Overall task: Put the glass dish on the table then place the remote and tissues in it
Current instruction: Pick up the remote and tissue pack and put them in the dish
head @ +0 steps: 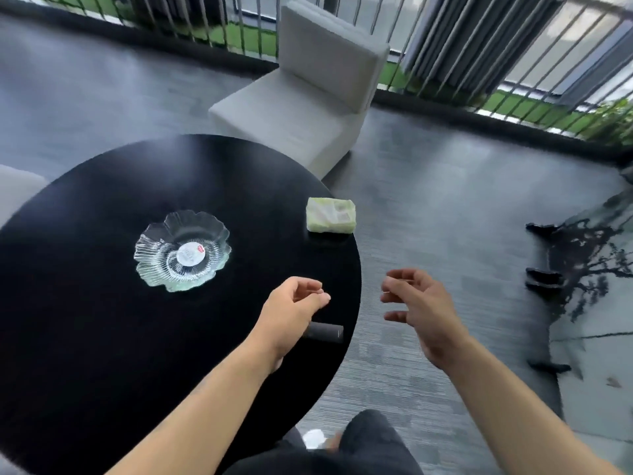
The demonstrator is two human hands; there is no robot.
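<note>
A: Where's the dish [182,250]?

B: On the round black desk [102,337], left of centre, flat and upright. It is clear glass with a wavy, petal-like rim and a round white label at its middle. Nothing lies in it.

A: And the tissues [330,214]?

B: A pale green and white pack near the desk's far right edge, well apart from the dish. It sits flat, with no hand touching it.

A: The remote [325,332]?

B: A dark bar near the right edge of the desk, closer to the person than the tissues. Only its right end shows; the rest is hidden behind the left hand [291,311].

A: Is that hand gripping it?

B: No. The left hand hovers above the remote with its fingers [317,296] loosely curled toward the thumb, and nothing is between them.

A: The right hand [416,306]?

B: It is out past the desk's edge, over the grey floor [445,207], palm turned inward. Its fingers [394,286] are half curled and spread, holding nothing.

A: Anything else around?

B: A pale cushioned chair [308,94] stands beyond the desk, with a railing [513,46] behind it. The person's dark-clad knee [373,437] shows at the bottom edge.
</note>
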